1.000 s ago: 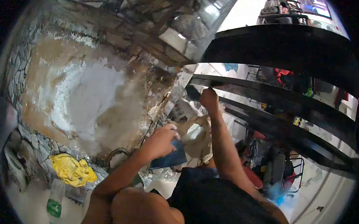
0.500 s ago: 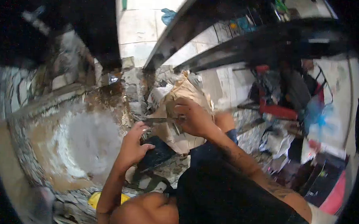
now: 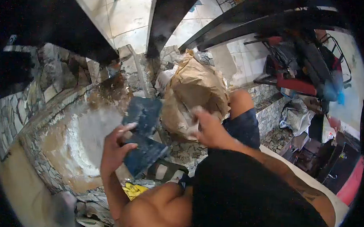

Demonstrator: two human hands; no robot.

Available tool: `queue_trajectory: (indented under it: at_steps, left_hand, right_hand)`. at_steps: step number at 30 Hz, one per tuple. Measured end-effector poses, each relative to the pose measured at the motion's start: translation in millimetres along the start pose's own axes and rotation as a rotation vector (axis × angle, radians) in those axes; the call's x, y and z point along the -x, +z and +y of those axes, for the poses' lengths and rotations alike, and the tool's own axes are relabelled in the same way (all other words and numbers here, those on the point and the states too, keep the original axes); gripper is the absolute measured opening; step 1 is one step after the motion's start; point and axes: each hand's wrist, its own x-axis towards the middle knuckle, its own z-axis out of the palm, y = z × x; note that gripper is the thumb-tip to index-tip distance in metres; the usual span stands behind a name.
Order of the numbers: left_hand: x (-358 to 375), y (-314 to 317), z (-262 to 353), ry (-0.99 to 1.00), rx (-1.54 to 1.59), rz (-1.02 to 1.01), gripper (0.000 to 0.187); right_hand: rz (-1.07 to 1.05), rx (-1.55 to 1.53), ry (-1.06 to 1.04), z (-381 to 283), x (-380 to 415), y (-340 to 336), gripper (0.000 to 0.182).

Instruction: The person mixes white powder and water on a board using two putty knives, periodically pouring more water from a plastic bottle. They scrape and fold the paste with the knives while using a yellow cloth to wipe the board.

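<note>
My left hand (image 3: 117, 145) grips a dark blue-black flat panel (image 3: 143, 114) dusted with pale specks. The panel looks folded or made of two pieces; a second part (image 3: 145, 156) spreads below my fingers. Its exact kind does not show. My right hand (image 3: 211, 131), smeared by motion, is over the near side of an open brown paper sack (image 3: 223, 89). Its fingertips look whitish, and I cannot make out whether they hold anything. The sack stands upright between the panel and my bent knee, with its mouth wide and crumpled.
To the left lies a stone-edged slab with a grey-white powdery patch (image 3: 95, 138). Dark beams (image 3: 165, 23) cross above the tiled floor. A red-and-black chair (image 3: 297, 84), a plastic bag (image 3: 297, 114) and a dark cabinet (image 3: 330, 160) are on the right. Yellow cloth (image 3: 134, 190) lies below my left arm.
The dark panel now shows broad side up, spread in two parts. My right hand has moved down and right, and the sack's mouth has come into view.
</note>
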Motion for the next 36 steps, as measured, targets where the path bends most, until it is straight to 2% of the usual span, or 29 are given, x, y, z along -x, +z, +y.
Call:
queue_trajectory:
  at_steps: [2,3,5,6,9,11,16,22,29,31,34,36]
  left_hand:
    - [8.1,-18.7,15.3,-0.176,-0.138,0.081,0.057]
    - [8.2,-22.2,14.7,-0.183,-0.160,0.111,0.057]
    - [6.2,-26.9,13.3,-0.130,-0.154,0.158,0.058]
    - [4.8,-26.9,12.9,-0.066,-0.125,0.173,0.059]
    - [0.3,-18.9,21.7,-0.086,-0.147,0.222,0.058]
    - [0.3,-17.1,9.4,0.013,-0.152,0.237,0.057]
    - [13.8,-11.2,6.0,0.097,-0.085,0.288,0.057]
    - [12.8,-7.5,-1.6,0.097,0.017,0.278,0.055]
    - [14.3,-12.2,2.6,0.029,-0.105,0.311,0.058]
    - [19.9,-13.2,12.6,-0.065,-0.183,0.331,0.057]
    - [21.1,-12.9,-10.4,-0.068,-0.257,0.366,0.058]
    - [18.2,-9.9,-21.5,0.002,-0.163,0.349,0.058]
  right_hand:
    - [-0.430,0.105,0.104,15.4,14.5,26.3,0.042]
    - [-0.693,0.213,0.161,16.5,18.1,38.0,0.038]
    - [-0.847,0.491,0.007,32.6,17.8,76.0,0.037]
    - [-0.816,0.614,-0.112,44.2,18.7,91.5,0.036]
    - [-0.666,0.861,-0.373,85.8,34.0,103.6,0.036]
    - [-0.591,0.958,-0.517,110.8,48.4,99.5,0.035]
    - [-0.513,1.046,-0.676,138.6,82.9,69.9,0.035]
    - [-0.459,0.854,-0.402,119.9,80.7,39.2,0.035]
    - [-0.322,0.623,-0.121,101.3,65.0,22.0,0.034]
    - [-0.277,0.574,-0.070,95.6,58.4,15.8,0.034]
    - [-0.207,0.524,-0.031,84.5,46.3,3.0,0.034]
    - [-0.150,0.497,-0.022,76.0,35.2,-5.8,0.034]
